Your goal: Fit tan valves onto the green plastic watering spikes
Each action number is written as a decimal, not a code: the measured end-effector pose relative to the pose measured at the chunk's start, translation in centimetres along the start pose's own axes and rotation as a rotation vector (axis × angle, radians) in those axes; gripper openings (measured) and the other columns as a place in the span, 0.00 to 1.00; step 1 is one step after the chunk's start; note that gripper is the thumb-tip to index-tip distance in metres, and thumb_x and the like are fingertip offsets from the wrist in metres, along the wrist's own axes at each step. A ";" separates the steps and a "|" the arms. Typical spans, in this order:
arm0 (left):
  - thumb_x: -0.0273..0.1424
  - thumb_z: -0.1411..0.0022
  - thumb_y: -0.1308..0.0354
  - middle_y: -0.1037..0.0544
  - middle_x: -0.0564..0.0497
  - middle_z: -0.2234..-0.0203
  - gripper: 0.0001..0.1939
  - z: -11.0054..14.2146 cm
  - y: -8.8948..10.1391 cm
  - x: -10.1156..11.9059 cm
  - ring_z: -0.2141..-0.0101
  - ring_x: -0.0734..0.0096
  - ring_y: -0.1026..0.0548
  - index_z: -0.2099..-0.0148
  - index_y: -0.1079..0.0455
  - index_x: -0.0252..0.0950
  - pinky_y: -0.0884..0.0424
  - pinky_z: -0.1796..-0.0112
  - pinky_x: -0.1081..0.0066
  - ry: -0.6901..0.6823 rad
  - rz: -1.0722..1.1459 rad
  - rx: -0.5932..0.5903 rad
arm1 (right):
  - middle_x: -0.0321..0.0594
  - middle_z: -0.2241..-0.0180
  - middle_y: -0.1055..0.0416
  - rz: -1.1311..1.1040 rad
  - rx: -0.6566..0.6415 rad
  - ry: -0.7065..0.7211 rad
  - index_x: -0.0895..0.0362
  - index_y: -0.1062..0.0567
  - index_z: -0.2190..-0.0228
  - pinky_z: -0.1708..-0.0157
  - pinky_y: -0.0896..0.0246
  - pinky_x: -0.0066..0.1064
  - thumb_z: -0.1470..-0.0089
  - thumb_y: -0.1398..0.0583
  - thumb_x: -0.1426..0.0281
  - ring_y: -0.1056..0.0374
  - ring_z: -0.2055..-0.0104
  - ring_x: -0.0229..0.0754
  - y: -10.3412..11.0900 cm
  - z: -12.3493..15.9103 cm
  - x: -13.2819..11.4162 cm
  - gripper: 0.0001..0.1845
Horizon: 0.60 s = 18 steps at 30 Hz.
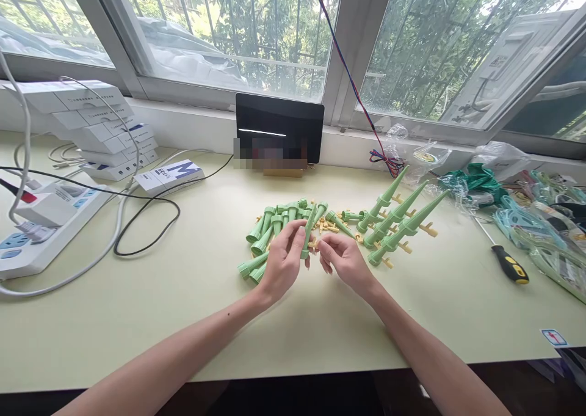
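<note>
My left hand (286, 254) is closed around a green plastic watering spike (309, 225), its tapered tip pointing up. A small yellow valve (313, 244) sticks out from the spike's side, toward the right. The fingertips of my right hand (341, 257) are pinched together at the valve's outer end. Behind my left hand lies a pile of green spikes (262, 240), with loose yellow valves (326, 225) beside it. To the right, several spikes fitted with yellow valves (397, 220) are stacked in slanting rows.
A black and yellow screwdriver (509, 263) lies at right, near plastic bags (480, 184). A dark tablet (280, 123) stands against the window wall. Stacked white boxes (98, 123), a power strip (55, 226) and loose cables (176, 217) occupy the left side.
</note>
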<state>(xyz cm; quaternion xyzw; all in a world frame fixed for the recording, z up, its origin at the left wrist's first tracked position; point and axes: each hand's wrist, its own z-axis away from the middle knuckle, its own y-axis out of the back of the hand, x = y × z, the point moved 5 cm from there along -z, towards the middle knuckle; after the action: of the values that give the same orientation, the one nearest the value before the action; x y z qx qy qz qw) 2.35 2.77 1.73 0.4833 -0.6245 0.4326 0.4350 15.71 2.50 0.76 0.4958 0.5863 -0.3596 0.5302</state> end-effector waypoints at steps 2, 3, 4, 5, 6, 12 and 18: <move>0.42 0.31 0.49 0.29 0.52 0.70 0.16 -0.1 0.0 -0.1 0.76 0.76 0.31 0.51 0.32 0.36 0.28 0.79 0.73 0.017 -0.011 0.001 | 0.30 0.83 0.40 0.000 0.006 0.003 0.57 0.30 0.74 0.81 0.45 0.27 0.40 0.42 0.55 0.42 0.83 0.33 0.0 0.0 -0.1 0.19; 0.42 0.31 0.49 0.29 0.52 0.70 0.16 -0.1 0.0 -0.1 0.77 0.76 0.31 0.50 0.32 0.36 0.28 0.79 0.73 0.025 -0.018 0.002 | 0.30 0.83 0.40 0.002 0.010 0.004 0.57 0.30 0.74 0.81 0.45 0.27 0.40 0.42 0.55 0.43 0.83 0.33 0.0 0.0 -0.1 0.19; 0.42 0.31 0.50 0.29 0.52 0.71 0.17 -0.1 0.0 -0.2 0.78 0.77 0.31 0.50 0.32 0.35 0.29 0.79 0.73 0.032 -0.027 0.002 | 0.30 0.83 0.40 0.004 0.015 0.006 0.57 0.30 0.74 0.81 0.45 0.27 0.40 0.41 0.55 0.43 0.83 0.33 0.1 0.0 -0.1 0.20; 0.43 0.31 0.50 0.29 0.52 0.71 0.18 -0.2 0.1 -0.2 0.78 0.77 0.31 0.50 0.32 0.35 0.29 0.79 0.73 0.037 -0.034 0.002 | 0.30 0.84 0.40 0.005 0.020 0.007 0.57 0.30 0.75 0.81 0.45 0.27 0.40 0.41 0.55 0.43 0.83 0.33 0.1 0.0 -0.1 0.20; 0.43 0.31 0.50 0.29 0.53 0.72 0.18 -0.2 0.1 -0.2 0.79 0.77 0.31 0.50 0.32 0.35 0.29 0.79 0.73 0.041 -0.041 0.000 | 0.30 0.84 0.40 0.005 0.025 0.009 0.57 0.30 0.75 0.81 0.46 0.27 0.40 0.41 0.55 0.43 0.83 0.33 0.1 0.0 -0.1 0.20; 0.43 0.30 0.52 0.32 0.55 0.77 0.19 -0.3 0.0 -0.2 0.78 0.75 0.31 0.50 0.29 0.34 0.30 0.77 0.72 0.070 -0.086 -0.034 | 0.31 0.83 0.36 -0.001 0.036 0.064 0.57 0.28 0.75 0.81 0.46 0.26 0.39 0.40 0.58 0.42 0.83 0.32 0.1 0.2 -0.3 0.18; 0.43 0.32 0.50 0.32 0.54 0.76 0.20 -0.3 -0.1 -0.9 0.75 0.73 0.30 0.48 0.29 0.35 0.28 0.75 0.72 0.119 -0.057 -0.082 | 0.37 0.77 0.26 0.046 0.017 0.112 0.57 0.26 0.75 0.80 0.44 0.27 0.39 0.40 0.58 0.42 0.82 0.33 -0.2 0.4 -0.8 0.18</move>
<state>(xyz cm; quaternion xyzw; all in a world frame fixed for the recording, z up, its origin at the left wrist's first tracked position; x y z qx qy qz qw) 2.63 3.20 0.99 0.4563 -0.6006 0.4221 0.5029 15.56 1.87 1.49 0.5331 0.6004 -0.3239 0.5004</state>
